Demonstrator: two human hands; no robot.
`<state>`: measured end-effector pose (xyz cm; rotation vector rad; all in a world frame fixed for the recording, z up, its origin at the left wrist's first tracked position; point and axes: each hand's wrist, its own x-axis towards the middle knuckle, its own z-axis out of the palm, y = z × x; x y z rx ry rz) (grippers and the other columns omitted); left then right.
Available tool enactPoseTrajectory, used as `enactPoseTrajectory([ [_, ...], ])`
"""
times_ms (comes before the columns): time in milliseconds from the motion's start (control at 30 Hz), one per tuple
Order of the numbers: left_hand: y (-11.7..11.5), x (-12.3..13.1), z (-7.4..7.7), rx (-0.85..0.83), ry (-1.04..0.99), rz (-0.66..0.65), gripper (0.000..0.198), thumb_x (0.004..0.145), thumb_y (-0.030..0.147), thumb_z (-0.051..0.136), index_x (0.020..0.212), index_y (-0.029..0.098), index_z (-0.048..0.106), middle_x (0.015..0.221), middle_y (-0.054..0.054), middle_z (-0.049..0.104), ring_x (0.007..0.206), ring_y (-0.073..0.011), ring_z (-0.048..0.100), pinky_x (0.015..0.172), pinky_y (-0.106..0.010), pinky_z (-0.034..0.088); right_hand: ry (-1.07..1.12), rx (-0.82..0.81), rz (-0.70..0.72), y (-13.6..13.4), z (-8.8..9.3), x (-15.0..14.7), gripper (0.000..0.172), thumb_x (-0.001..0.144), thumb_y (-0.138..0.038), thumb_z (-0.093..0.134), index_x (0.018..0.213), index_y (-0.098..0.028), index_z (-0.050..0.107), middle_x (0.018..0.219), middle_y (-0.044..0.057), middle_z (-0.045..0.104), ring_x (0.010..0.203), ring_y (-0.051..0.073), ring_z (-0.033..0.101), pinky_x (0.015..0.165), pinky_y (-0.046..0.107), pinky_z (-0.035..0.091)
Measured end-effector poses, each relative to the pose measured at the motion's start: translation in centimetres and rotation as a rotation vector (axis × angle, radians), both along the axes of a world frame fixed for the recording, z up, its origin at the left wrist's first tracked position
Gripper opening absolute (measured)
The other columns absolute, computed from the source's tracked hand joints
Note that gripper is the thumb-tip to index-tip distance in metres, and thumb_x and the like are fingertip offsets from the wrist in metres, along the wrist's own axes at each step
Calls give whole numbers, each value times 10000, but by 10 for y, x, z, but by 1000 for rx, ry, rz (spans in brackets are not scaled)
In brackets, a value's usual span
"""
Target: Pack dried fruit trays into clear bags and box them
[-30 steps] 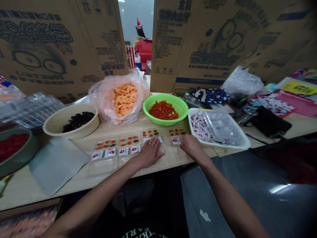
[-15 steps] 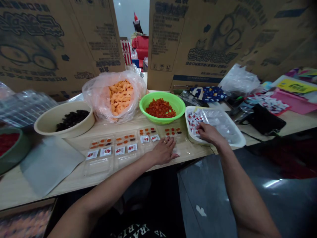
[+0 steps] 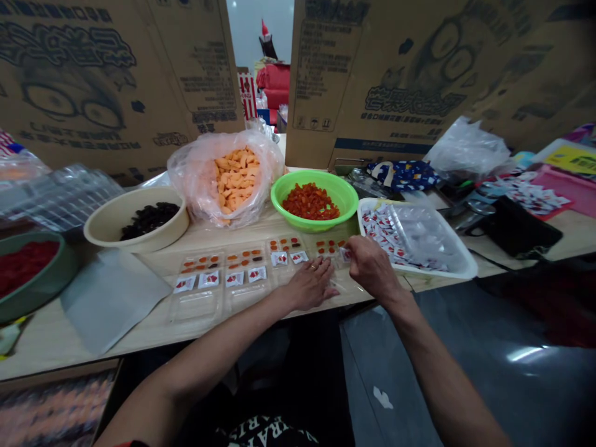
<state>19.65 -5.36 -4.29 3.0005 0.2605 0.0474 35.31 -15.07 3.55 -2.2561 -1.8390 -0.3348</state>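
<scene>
Several clear plastic compartment trays (image 3: 242, 276) lie in a row on the wooden table, each holding orange and dark fruit pieces and small white-and-red sachets. My left hand (image 3: 311, 284), with a ring on one finger, rests flat and open on the rightmost tray (image 3: 331, 251). My right hand (image 3: 370, 268) hovers over that tray's right end, fingers pinched on a small white-and-red sachet (image 3: 345, 254). Just to the right stands a white tub (image 3: 459, 268) of the same sachets.
Behind the trays stand a green bowl of red pieces (image 3: 315, 201), a plastic bag of orange pieces (image 3: 233, 178), a cream bowl of dark pieces (image 3: 137, 220) and a dark green bowl of red pieces (image 3: 28, 273). Cardboard boxes (image 3: 395, 68) wall the back. A grey sheet (image 3: 112, 298) lies left.
My right hand went to the white tub, picked a sachet and came back to the rightmost tray. My left hand slid right from the third tray onto the rightmost one.
</scene>
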Motion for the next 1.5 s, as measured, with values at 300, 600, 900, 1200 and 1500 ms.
enactPoseTrajectory([
  [300,-1,-2,7,-49,4,8,674,1033,554,276,1531,104,340,1621,-169,295,1507,-325,268,1192,-462,272,-19,-293,-427,-2,-14,-30,271,924,-76,429,1124,-92,611,1098,202,640,971,287,647,730,322,438],
  [600,28,-76,9,-6,-101,381,611,1036,474,282,1526,114,351,1631,-196,254,1531,-357,181,1205,-549,235,153,-225,-385,-47,-39,-27,467,878,-59,436,1328,-93,557,1278,201,611,1113,287,611,903,358,473],
  [900,31,-92,3,-65,25,235,639,1054,474,216,1569,98,244,1629,-176,270,1523,-260,247,1239,-434,198,-43,-258,-274,-50,-35,-42,280,954,-324,495,995,-171,726,1121,169,660,1091,349,553,949,529,368],
  [1200,35,-86,14,-110,13,249,583,1051,465,249,1535,148,321,1632,-155,283,1530,-311,209,1226,-540,183,-51,-446,-359,-17,-43,-43,323,912,-351,534,997,-88,700,1031,220,681,1066,410,585,864,536,405],
  [1500,41,-83,2,-131,-156,377,526,999,259,373,1491,79,322,1625,-255,217,1522,-338,223,1168,-519,322,271,-243,-629,1,-32,-27,283,981,-264,392,1107,-139,612,982,164,710,937,289,681,757,355,447],
])
